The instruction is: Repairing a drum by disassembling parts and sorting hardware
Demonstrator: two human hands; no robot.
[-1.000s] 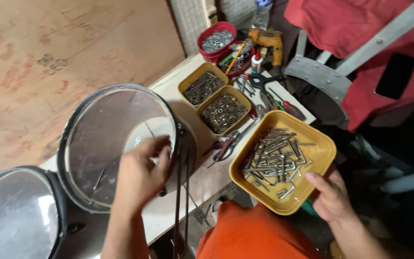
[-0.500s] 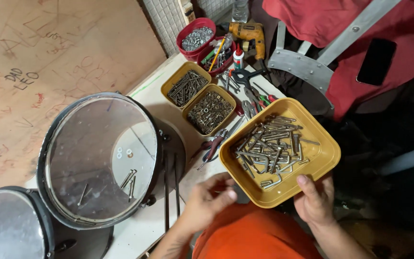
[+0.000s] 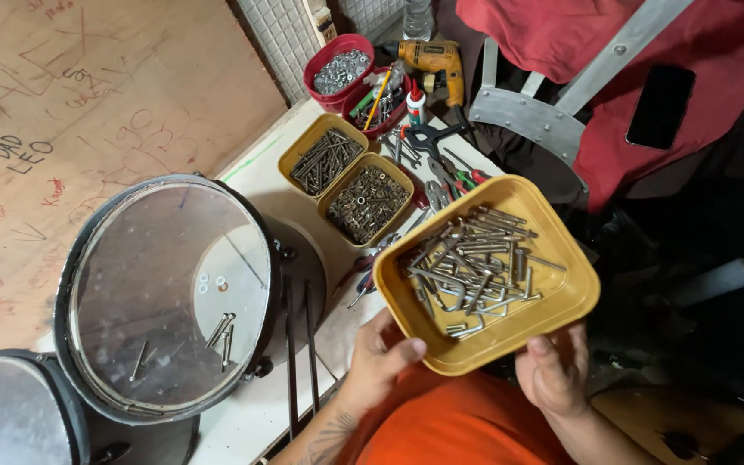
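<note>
At the far left edge a second drum (image 3: pixel 10 413) shows only in part. Next to it sits the big drum (image 3: pixel 170 293) on the table (image 3: pixel 251 422), its clear head facing up with a few loose bolts (image 3: pixel 221 331) and small washers (image 3: pixel 211 282) lying on it. Two thin dark rods (image 3: pixel 299 344) lie on the table just right of the drum. Your left hand (image 3: pixel 381 357) grips the near left rim of the yellow tray (image 3: pixel 561 301), thumb over the edge, fingers clenched under it. The tray is a rounded square of mustard plastic, tilted slightly, held above your lap near the table's edge and filled with a loose heap of steel tension rods (image 3: pixel 471 263) and hooks. Farther off stand two smaller yellow bins (image 3: pixel 346 181) of hardware, red bowls (image 3: pixel 337 65) and an orange drill (image 3: pixel 432 60). Your right hand (image 3: pixel 557 375) grasps the tray's near right edge, thumb on the rim.
</note>
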